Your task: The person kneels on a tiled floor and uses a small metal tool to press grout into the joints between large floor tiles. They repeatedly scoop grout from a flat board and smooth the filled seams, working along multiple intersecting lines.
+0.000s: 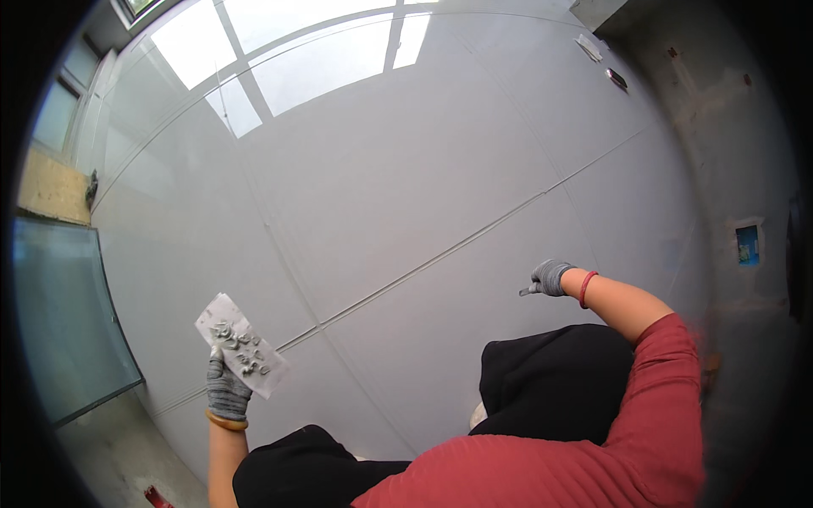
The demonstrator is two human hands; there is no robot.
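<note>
My left hand point(227, 391), in a grey knitted glove, grips the lower edge of a white sheet or card point(222, 309). Several lumps of grey paste point(246, 345) lie on top of it. To the right, over the floor, my gloved right hand point(552, 278) is closed around a small thin tool, its narrow grey tip point(528, 292) poking out to the left. Most of that tool is hidden in the fingers, so its kind cannot be made out. Beneath both hands spreads a glossy light-grey tiled floor point(381, 186), with a long joint point(432, 258) running diagonally between them.
A glass panel point(68, 313) with a dark edge stands at the left. By the far right wall lie a white flat item point(588, 48) and a small dark object point(616, 80). A blue box point(747, 245) is set in the grey wall. My bent knees point(555, 381) are close below.
</note>
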